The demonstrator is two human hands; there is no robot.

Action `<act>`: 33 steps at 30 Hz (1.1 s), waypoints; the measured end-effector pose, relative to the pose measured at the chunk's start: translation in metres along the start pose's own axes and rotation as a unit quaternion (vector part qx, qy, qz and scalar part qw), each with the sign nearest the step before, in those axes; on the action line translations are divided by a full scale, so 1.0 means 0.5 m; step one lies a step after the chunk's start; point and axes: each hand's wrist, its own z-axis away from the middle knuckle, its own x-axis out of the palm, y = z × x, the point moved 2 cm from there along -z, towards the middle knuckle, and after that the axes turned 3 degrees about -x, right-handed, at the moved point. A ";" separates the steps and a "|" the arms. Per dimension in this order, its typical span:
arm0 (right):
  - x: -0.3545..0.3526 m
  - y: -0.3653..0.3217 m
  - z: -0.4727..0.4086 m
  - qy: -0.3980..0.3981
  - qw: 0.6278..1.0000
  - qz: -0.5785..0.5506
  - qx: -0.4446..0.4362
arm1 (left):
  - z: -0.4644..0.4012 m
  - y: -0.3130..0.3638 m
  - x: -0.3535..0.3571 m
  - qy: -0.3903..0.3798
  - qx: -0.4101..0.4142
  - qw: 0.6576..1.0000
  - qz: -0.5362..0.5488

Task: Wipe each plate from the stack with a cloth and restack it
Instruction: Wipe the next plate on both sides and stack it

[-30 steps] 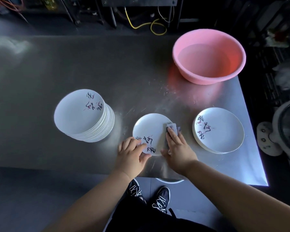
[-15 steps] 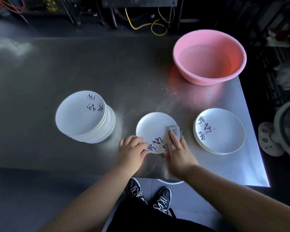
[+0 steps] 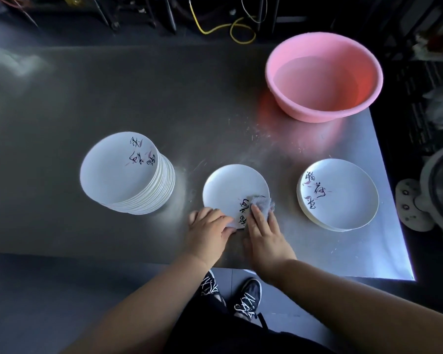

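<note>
Right hand point(image 3: 265, 236) flat-fingered, pressing grey cloth point(image 3: 262, 204) onto centre plate point(image 3: 234, 190), left hand point(image 3: 207, 232) pinching its near rim, tall plate stack point(image 3: 123, 172) left, short stack point(image 3: 339, 195) right, pink basin point(image 3: 322, 75) far right on tabletop point(image 3: 113, 98)

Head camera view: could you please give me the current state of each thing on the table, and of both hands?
Tall stack: upright at the left, untouched.
Middle plate: flat on the table, being wiped.
Cloth: on the plate's near right part, under the right hand's fingers.
Short stack: at the right, untouched.
Pink basin: upright, holding water.
Left hand: holds the plate's near rim.
Right hand: presses the cloth, fingers straight.
</note>
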 end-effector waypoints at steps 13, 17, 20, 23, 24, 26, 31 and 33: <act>-0.104 0.045 -0.031 0.046 0.998 -0.052 -0.012 | -0.023 -0.042 -0.065 -0.017 -0.067 0.997 0.029; -0.069 0.026 -0.007 -0.012 1.000 0.001 -0.005 | -0.049 -0.056 -0.089 -0.098 -0.140 0.985 -0.003; -0.054 0.036 -0.018 0.058 0.998 -0.024 -0.019 | -0.069 -0.050 -0.104 -0.137 -0.150 0.979 0.006; -0.083 0.042 -0.027 0.084 0.995 -0.050 -0.019 | -0.085 -0.053 -0.100 -0.175 -0.190 0.964 0.065; -0.102 0.039 -0.028 0.090 0.993 -0.074 -0.003 | -0.090 -0.058 -0.094 -0.184 -0.212 0.956 0.087; -0.148 0.030 -0.036 0.122 0.980 -0.139 0.067 | -0.105 -0.069 -0.090 -0.199 -0.253 0.941 0.108; -0.222 0.037 -0.116 -0.046 0.950 -0.111 0.287 | -0.142 -0.091 -0.084 -0.267 -0.303 0.903 0.144; -0.230 0.030 -0.151 -0.123 0.949 -0.092 0.276 | -0.154 -0.092 -0.093 -0.310 -0.308 0.886 0.153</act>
